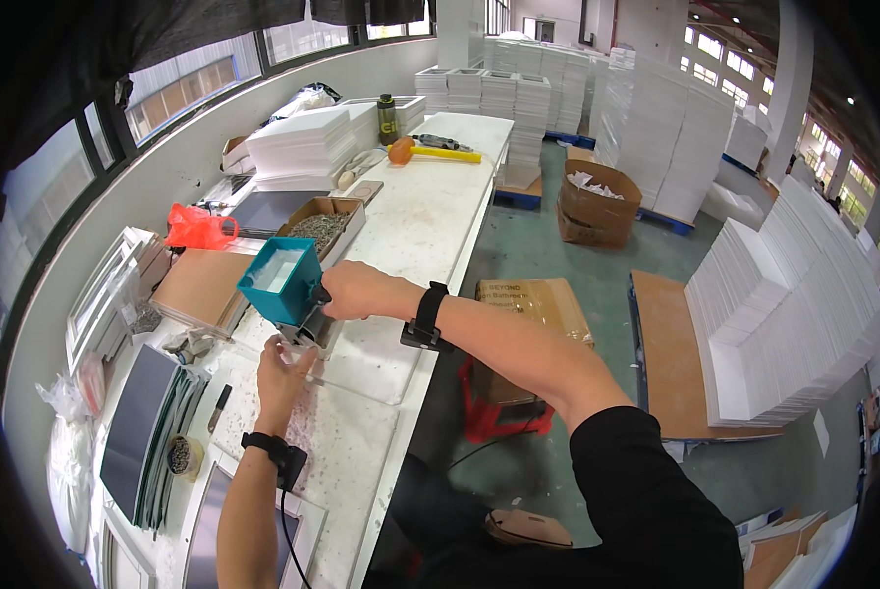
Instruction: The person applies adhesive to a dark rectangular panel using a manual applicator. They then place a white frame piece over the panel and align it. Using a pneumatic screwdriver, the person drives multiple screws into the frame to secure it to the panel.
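We see a long white workbench (430, 211) running away from us, and both of our hands meet at a small machine (298, 316) standing on it, topped by a teal funnel-shaped hopper (280, 280) whose open mouth shows something pale inside. Our right hand (347, 290) comes in from the right and is closed around the machine's side just below the hopper, gripping it. Our left hand (283, 371) reaches up from below, its fingers curled at the foot of the machine where a small clear piece (298, 351) seems to sit; we cannot tell whether the fingers actually pinch it or only rest against it. So the machine lies straight ahead of the left hand and just to the left of the right hand, upright, with the right hand the one already on it. Behind it, touching or just beside, stands a cardboard box of small grey parts (317, 228). Farther up the bench lies an orange-headed mallet with a yellow handle (430, 152), its handle pointing right. Dark flat panels (140, 417) lie to the left of our left forearm.
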Demonstrator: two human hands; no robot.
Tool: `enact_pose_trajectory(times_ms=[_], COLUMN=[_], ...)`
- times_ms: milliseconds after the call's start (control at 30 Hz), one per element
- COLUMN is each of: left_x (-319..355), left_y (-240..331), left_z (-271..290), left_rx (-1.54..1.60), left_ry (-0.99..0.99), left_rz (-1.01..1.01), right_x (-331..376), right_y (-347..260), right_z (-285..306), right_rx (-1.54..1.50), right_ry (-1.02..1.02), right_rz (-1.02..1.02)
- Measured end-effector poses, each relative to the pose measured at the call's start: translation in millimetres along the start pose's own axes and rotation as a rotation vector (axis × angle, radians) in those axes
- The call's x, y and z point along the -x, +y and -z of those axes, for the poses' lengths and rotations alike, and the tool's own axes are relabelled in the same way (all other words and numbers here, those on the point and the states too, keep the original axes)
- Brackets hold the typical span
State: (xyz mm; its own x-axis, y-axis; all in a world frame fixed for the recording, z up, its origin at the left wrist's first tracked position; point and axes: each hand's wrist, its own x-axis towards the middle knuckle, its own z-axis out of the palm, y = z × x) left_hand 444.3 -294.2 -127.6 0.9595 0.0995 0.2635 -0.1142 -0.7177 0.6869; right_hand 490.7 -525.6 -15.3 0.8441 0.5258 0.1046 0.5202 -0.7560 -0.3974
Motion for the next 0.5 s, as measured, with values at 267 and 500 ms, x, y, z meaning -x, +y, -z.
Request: enact_pose_trajectory(times_ms=[267, 500], left_x=[-3.5, 39.4], left_y=[4.3, 22.2], left_z=[-5.9, 55.7], left_rx=[-0.093, -0.147], left_ry=[0.019, -0.091], left_rz=[-0.032, -0.163], right_x=[6.1, 20.6], right_y=[0.0, -36.0], right_z=[41.6, 67.1], right_rx=[0.001, -0.299], right_ry=[0.062, 0.078], right_rz=[0.026, 0.065])
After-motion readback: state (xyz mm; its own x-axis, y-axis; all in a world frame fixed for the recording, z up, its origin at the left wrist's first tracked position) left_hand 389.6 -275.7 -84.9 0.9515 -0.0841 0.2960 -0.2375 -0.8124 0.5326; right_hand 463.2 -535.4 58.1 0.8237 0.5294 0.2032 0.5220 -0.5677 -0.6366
